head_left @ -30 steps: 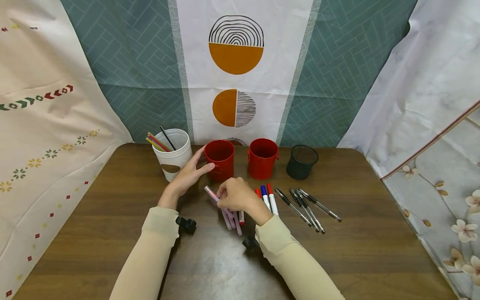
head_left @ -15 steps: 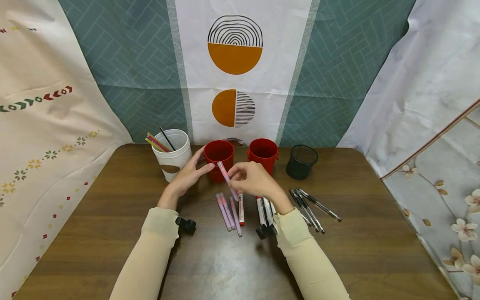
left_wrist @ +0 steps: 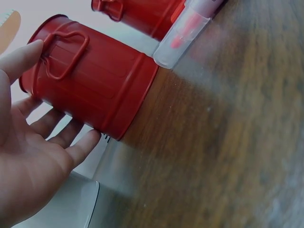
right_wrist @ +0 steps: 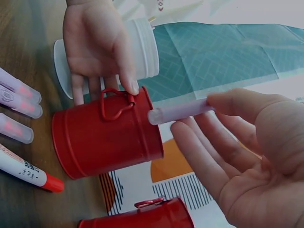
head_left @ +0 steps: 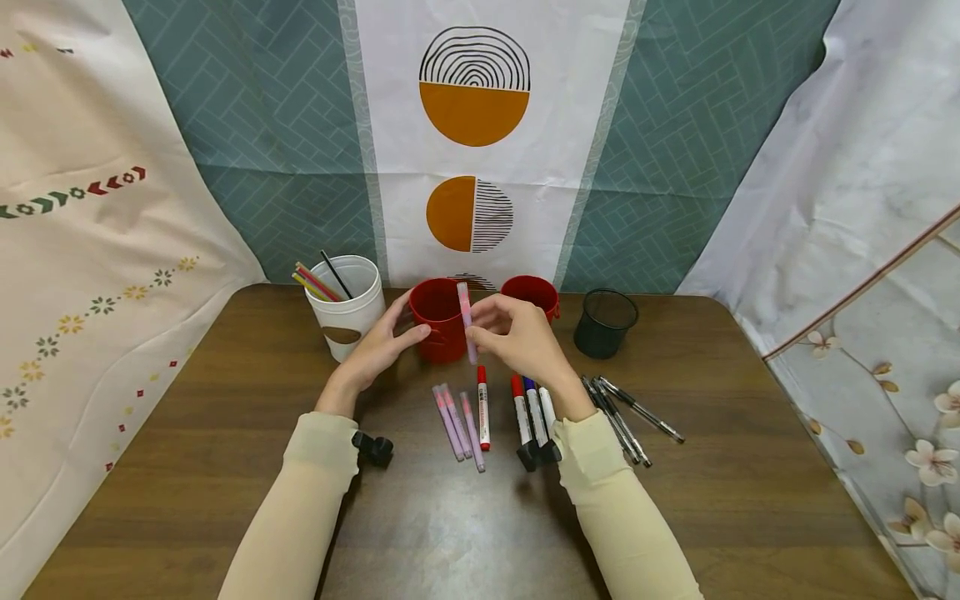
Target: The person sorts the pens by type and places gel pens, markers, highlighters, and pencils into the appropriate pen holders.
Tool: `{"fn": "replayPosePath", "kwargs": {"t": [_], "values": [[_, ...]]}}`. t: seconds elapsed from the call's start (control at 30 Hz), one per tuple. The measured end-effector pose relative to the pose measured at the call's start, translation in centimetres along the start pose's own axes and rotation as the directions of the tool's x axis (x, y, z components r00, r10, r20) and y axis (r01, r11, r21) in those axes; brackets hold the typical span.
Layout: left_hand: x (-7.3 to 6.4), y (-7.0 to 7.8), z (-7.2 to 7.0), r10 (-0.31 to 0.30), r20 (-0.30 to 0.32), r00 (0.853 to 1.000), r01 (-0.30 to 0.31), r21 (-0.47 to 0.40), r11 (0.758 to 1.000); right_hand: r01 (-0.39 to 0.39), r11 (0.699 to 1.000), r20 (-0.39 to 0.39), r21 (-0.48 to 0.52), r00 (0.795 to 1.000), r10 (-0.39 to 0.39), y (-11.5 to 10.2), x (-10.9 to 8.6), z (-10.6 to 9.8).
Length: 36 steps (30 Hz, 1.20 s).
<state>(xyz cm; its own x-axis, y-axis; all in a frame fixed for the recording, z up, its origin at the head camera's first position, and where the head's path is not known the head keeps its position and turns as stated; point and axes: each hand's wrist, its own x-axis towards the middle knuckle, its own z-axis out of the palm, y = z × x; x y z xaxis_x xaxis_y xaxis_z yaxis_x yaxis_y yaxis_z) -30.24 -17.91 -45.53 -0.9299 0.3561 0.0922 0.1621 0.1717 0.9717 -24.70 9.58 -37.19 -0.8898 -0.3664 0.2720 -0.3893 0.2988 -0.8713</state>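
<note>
My left hand [head_left: 378, 342] holds the left red bucket [head_left: 438, 333]. In the left wrist view its thumb lies at the rim by the wire handle [left_wrist: 85, 45], and the other fingers [left_wrist: 71, 130] rest along the side. Between thumb and fingertips, my right hand [head_left: 525, 337] pinches a lilac highlighter [head_left: 465, 308] with a clear cap. The highlighter stands nearly upright at the bucket's right side, its tip level with the rim in the head view. Several more lilac highlighters [head_left: 453, 425] lie on the table in front, beside a red-capped marker [head_left: 483, 412].
A second red bucket [head_left: 531, 287] stands partly hidden behind my right hand. Left of the hands is a white bucket [head_left: 348, 321] with coloured sticks. On the right stands a black mesh cup [head_left: 603, 333]; whiteboard markers [head_left: 520, 408] and black pens [head_left: 641, 410] lie before it.
My right hand has lifted one highlighter off the group on the table, raised it toward the left red bucket and turned it upright. My left hand stays on the bucket.
</note>
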Motion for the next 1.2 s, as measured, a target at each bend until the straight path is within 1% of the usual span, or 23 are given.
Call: {"fn": "replayPosePath", "kwargs": {"t": [0.13,0.23,0.37,0.47,0.53,0.73,0.87,1.03,1.2], "values": [[0.0,0.1,0.0,-0.002,0.001,1.000,0.002,0.001,1.000,0.046,0.999,-0.074,-0.022,0.996,-0.048,0.1,0.3,-0.4],[-0.1,0.1,0.1,-0.003,0.001,1.000,0.003,0.002,1.000,0.052,0.999,-0.113,-0.006,0.992,-0.052,0.2,0.5,-0.7],[-0.1,0.0,0.2,-0.007,0.003,1.000,0.007,0.004,1.000,0.052,0.997,-0.156,0.051,0.987,-0.043,0.1,0.6,-1.0],[0.0,0.0,0.2,-0.010,0.008,1.000,0.010,0.004,1.000,0.070,0.995,-0.185,0.064,0.981,-0.057,0.0,0.8,-1.2],[0.0,0.0,0.2,-0.004,0.007,1.000,0.004,-0.002,1.000,0.085,0.995,-0.202,0.054,0.977,-0.073,0.0,0.9,-1.2],[0.1,-0.1,0.0,0.003,0.001,1.000,-0.003,-0.008,1.000,0.131,0.991,-0.227,0.036,0.966,-0.120,-0.2,1.5,-1.0],[0.1,-0.2,0.0,0.004,0.003,1.000,-0.004,-0.008,1.000,0.144,0.989,-0.239,0.033,0.962,-0.132,-0.3,1.9,-0.7],[0.1,-0.2,0.1,0.005,0.003,1.000,-0.005,-0.003,1.000,0.142,0.989,-0.237,0.037,0.963,-0.130,-0.2,2.5,-0.3],[0.0,0.0,0.1,0.006,0.001,1.000,-0.006,0.002,1.000,0.141,0.990,-0.221,0.027,0.966,-0.131,-0.2,3.6,-0.1]]}}
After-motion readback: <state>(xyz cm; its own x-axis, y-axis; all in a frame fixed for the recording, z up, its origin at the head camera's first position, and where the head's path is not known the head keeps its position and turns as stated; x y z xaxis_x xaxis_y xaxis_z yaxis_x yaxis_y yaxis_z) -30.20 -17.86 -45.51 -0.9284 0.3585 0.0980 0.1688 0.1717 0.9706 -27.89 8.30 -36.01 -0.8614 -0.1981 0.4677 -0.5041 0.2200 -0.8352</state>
